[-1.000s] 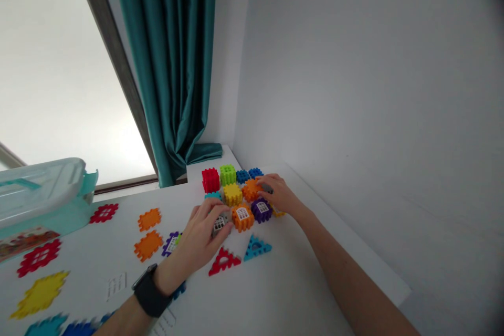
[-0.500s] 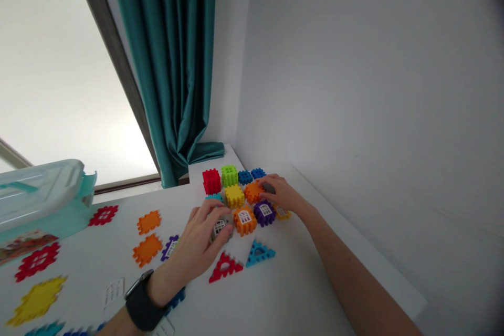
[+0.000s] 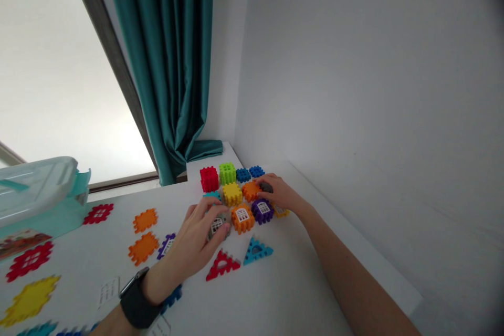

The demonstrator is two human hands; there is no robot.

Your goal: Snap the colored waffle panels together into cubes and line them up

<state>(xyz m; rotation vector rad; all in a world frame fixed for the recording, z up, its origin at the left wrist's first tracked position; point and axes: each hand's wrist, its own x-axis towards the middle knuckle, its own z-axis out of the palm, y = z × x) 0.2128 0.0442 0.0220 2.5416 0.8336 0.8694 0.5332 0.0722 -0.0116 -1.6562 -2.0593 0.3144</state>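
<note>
My left hand (image 3: 193,240), with a dark watch at the wrist, curls its fingers and thumb around a grey stack of interlocking tiles with a white window piece (image 3: 217,225) on top. Farther back, my right hand (image 3: 281,192) grips a dark grey tile piece (image 3: 266,187), partly hidden by the fingers. Beside it stand an orange stack (image 3: 250,191) and a purple window stack (image 3: 262,211). Between the hands are an orange window stack (image 3: 242,219) and a yellow stack (image 3: 232,194). A yellow-orange window tile (image 3: 281,210) lies partly under my right hand.
Behind are red (image 3: 209,179), lime green (image 3: 227,173) and blue (image 3: 256,171) stacks. Red (image 3: 222,264) and blue (image 3: 257,250) triangles lie in front. Loose orange tiles (image 3: 143,248) and a lidded teal box (image 3: 66,210) are at left. A grey wall (image 3: 354,89) rises at right.
The whole view has shifted slightly, moving the scene a little left and up. Both hands stay at the same grey pieces.
</note>
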